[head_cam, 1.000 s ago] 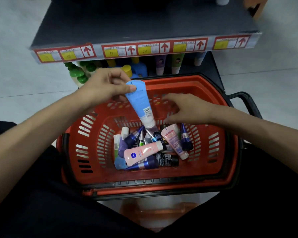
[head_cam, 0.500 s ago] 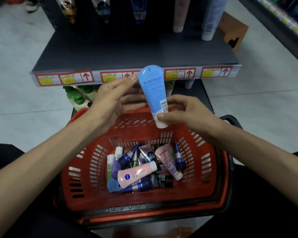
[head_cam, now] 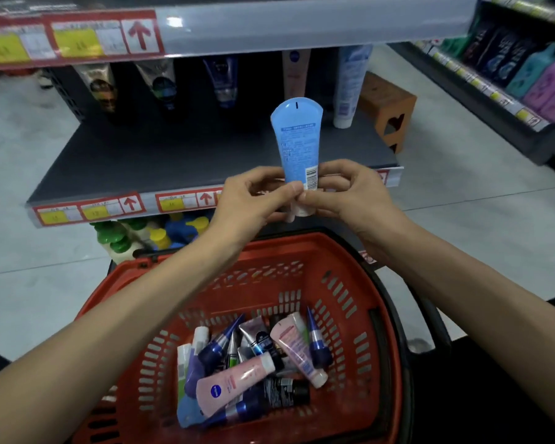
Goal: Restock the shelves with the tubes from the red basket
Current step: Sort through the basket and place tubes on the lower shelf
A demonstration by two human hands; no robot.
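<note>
The blue tube (head_cam: 297, 145) is upright and cap down in both my hands, in front of the near edge of the middle shelf (head_cam: 141, 155) and above the far rim of the red basket (head_cam: 378, 363).

The dark middle shelf board runs across the far half of my view. A few tubes stand at its back, among them a pale pink one (head_cam: 293, 75) and a white and blue one (head_cam: 346, 88) to its right. Above it sits the grey front edge of the upper shelf (head_cam: 302, 27). Red and yellow price labels (head_cam: 90, 211) line the near edge of the middle shelf on the left. Far right there is a second rack of bottles (head_cam: 542, 78), and a brown wooden stool (head_cam: 388, 107) stands on the floor just right of the shelf.

The red basket is nearest me, below my forearms. In its bottom is a loose pile of tubes, with a pink tube (head_cam: 234, 386) lying on top and a black tube (head_cam: 285, 390) just right of it.

Under the middle shelf, far left of the basket, I see bottles with green caps (head_cam: 109, 238).

My left hand (head_cam: 253, 200) has its fingers curled and pinches the lower end of the blue tube. My right hand (head_cam: 353, 193) pinches the same end from the right, with thumb and fingertips meeting mine just above the white cap (head_cam: 302, 211).
</note>
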